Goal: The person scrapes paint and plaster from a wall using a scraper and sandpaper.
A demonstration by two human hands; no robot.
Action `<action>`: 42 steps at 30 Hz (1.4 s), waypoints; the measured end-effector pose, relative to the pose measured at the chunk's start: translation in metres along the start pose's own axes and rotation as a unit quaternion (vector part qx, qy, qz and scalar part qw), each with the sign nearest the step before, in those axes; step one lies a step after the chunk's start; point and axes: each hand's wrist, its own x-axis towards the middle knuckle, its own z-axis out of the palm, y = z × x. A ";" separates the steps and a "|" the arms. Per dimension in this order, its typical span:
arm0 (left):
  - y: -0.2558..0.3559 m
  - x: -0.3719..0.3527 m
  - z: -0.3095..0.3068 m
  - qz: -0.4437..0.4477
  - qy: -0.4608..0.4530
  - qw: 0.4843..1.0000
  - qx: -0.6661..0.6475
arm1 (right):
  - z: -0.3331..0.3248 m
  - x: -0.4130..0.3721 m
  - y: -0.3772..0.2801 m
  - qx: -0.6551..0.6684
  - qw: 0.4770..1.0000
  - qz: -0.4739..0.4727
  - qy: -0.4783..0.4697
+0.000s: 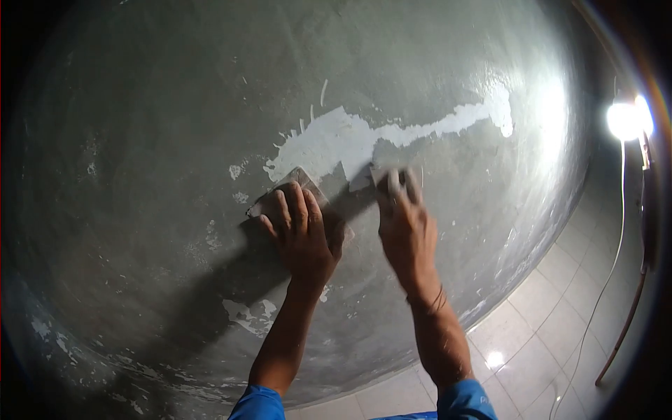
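A grey wall [161, 133] fills most of the head view, with an irregular patch of wet white putty [329, 140] trailing off to the upper right. My left hand [299, 227] has its fingers over a flat square plate [309, 183] just below the patch, with a lump of putty [257, 208] by the plate's left edge. To its right, my right hand [409, 234] grips a flat putty scraper [379, 179] near the patch's lower edge. Motion blurs those fingers, and the hand hides most of the scraper.
At the right, a bright lamp [625, 121] with a white cable [621, 210] hangs by a thin upright pole [640, 294]. Pale floor tiles [535, 297] show below the wall. Old white flakes [241, 315] mark the lower wall.
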 end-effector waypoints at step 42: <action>0.017 0.013 0.006 0.023 0.014 1.000 0.007 | -0.003 0.010 0.015 -0.011 0.999 0.025 0.018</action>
